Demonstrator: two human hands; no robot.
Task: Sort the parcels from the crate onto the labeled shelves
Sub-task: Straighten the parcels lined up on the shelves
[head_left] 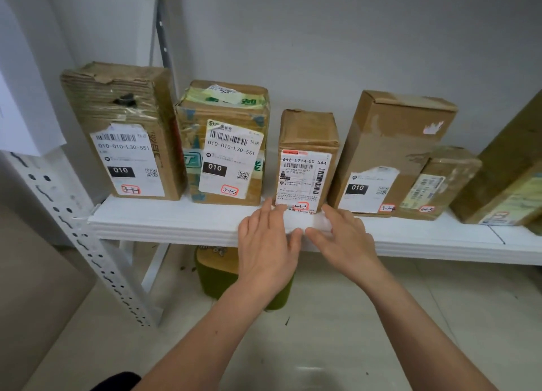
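A small brown parcel marked 3-1-3 stands upright on the white shelf, third in a row. My left hand and my right hand lie at the shelf's front edge just below it, fingers fairly straight, fingertips near the parcel's bottom corners. Neither hand grips anything. To the left stand parcel 3-1-1 and parcel 3-1-2. To the right stand parcel 3-1-4 and the smaller parcel 3-1-5.
A larger tilted box leans at the far right of the shelf. The perforated white shelf post slants down at the left. A green stool sits on the floor under the shelf. A white sheet of paper hangs at the upper left.
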